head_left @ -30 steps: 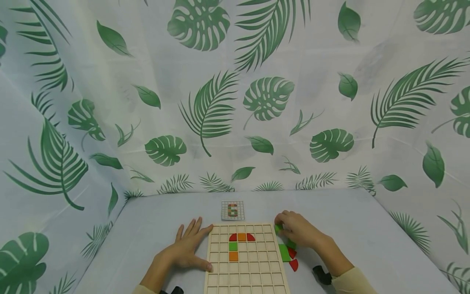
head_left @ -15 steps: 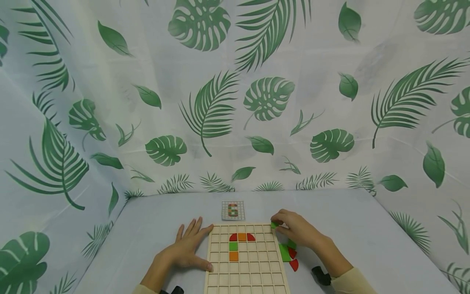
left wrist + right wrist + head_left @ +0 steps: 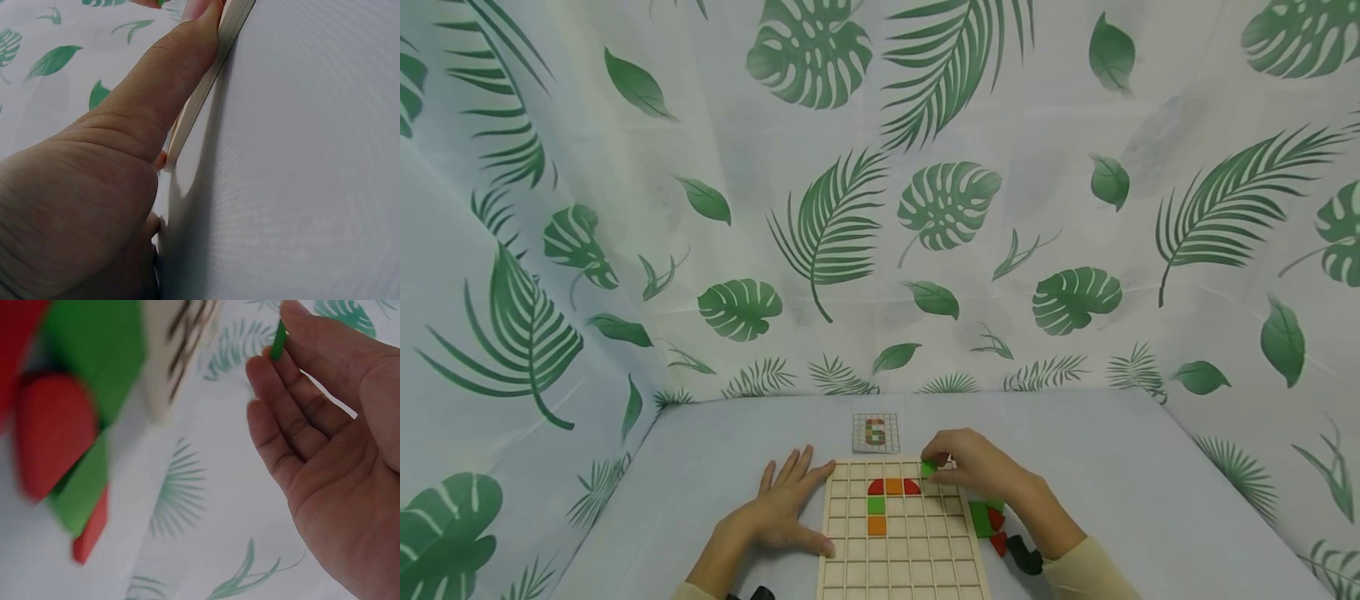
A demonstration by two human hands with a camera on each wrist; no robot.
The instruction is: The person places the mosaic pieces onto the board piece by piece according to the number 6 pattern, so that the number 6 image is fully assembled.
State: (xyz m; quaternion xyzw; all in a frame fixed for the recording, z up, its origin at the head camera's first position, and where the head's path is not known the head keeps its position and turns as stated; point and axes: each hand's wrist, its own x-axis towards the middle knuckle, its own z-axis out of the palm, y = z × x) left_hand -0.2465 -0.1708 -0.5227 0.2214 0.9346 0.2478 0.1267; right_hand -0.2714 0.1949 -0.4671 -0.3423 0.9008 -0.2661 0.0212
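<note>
My left hand (image 3: 782,508) lies spread at the left side of a wooden grid board (image 3: 917,550), thumb and index finger touching its edge. In the left wrist view the thumb (image 3: 169,75) presses on the board's side (image 3: 203,94). Between thumb and fingertips, my right hand (image 3: 981,471) pinches a small green tile (image 3: 928,470) above the board's upper right cells. The right wrist view shows that tile (image 3: 279,342) edge-on. Two red rounded tiles flank an orange square (image 3: 893,487) in one row; a green square (image 3: 876,506) and another orange square (image 3: 877,526) run down below the left one.
A small card (image 3: 876,432) with a coloured figure on a grid lies beyond the board. Loose green pieces (image 3: 980,519) and red pieces (image 3: 997,543) lie along its right edge. A black device (image 3: 1024,556) sits at the right wrist. Leaf-printed cloth (image 3: 880,250) hangs behind.
My right hand has carried the green tile leftward from beside the board to above its upper right cells. The left hand has stayed in place.
</note>
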